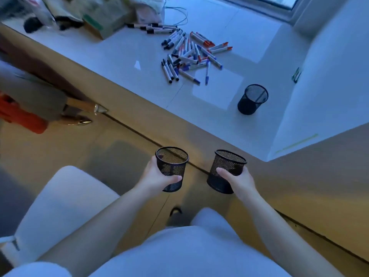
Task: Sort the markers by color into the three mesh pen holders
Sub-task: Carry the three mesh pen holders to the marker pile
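Observation:
My left hand grips a black mesh pen holder from its left side, held in the air above the wooden floor. My right hand grips a second black mesh holder, tilted slightly. A third mesh holder stands upright and empty on the white ledge. A loose pile of markers with black, blue and red caps lies on the ledge behind it, and a few black-capped markers lie farther back.
Boxes and bags crowd the ledge's far left, with a thin cable beside them. Another person's shoes and clothing are at the left on the floor. A white chair stands at my lower left.

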### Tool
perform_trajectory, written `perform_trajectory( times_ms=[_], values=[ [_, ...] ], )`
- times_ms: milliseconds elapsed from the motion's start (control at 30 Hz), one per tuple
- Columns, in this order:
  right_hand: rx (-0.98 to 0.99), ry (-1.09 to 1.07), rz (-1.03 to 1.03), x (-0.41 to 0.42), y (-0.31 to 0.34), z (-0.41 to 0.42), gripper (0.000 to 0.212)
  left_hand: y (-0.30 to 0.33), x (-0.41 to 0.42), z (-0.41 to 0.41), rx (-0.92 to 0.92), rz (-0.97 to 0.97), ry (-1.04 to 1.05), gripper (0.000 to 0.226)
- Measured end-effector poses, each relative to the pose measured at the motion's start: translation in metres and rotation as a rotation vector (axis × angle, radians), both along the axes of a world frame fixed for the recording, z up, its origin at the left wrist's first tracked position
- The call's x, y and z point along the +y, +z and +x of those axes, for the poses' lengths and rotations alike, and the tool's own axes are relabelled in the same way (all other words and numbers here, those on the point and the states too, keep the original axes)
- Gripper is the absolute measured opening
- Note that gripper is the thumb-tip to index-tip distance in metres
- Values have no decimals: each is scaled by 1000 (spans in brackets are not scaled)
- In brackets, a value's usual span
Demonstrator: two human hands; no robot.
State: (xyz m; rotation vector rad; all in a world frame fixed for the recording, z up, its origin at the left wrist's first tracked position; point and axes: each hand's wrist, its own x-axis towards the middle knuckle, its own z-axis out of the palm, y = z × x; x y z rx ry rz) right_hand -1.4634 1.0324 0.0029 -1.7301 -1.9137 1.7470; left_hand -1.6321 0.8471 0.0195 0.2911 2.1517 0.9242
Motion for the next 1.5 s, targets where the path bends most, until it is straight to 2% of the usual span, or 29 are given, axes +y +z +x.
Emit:
perform_trajectory(
  times_ms=[233,367,533,767,933,1167,1300,1500],
  values=[
    [53,16,29,67,-6,-78,78,1,84,-76,22,41,-76,83],
    [77,3,-41,110,-5,-114,80,4,131,-108,18,64,-69,85],
    [76,-3,-45,156,-6,-146,71,6,180,-145,30,35,-100,87],
    [55,-100,-56,196,-15,-184,91,-2,243,-194,-1,-4,-221,84],
    [59,-265,-27,206,-26,-213,91,-15,298,-233,-30,14,-332,77],
    [59,-478,-9,210,-44,-240,86,-33,367,-271,-30,31,-486,80],
    [47,-627,37,216,-53,-257,76,-41,404,-283,-29,37,-558,75],
    [75,-845,133,244,-59,-293,75,-55,467,-292,-3,113,-647,85]
  ],
)
